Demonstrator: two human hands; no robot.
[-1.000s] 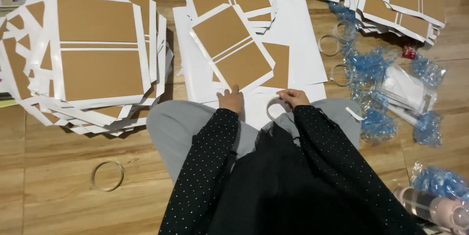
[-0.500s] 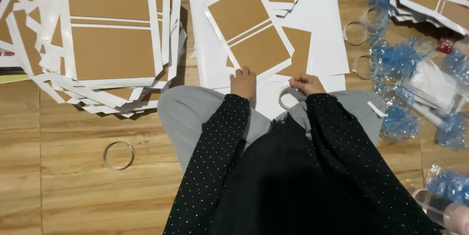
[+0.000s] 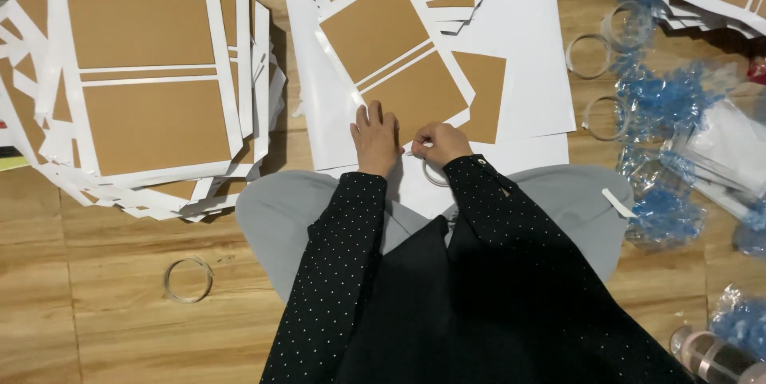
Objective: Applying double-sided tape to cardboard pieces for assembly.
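Right now your left hand (image 3: 375, 141) lies flat and spread on the brown-and-white sheet's (image 3: 395, 73) lower edge; your right hand (image 3: 439, 143) pinches a clear tape ring (image 3: 433, 173); bare floor (image 3: 96, 336) lies left

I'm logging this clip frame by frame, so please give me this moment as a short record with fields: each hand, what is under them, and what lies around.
left hand: flat, pressing on the brown-and-white sheet
right hand: curled at the sheet's near edge, by a clear tape ring
surface: wooden floor
left side: big sheet pile
right side: empty tape rings, blue plastic wrap
near left: lone tape ring
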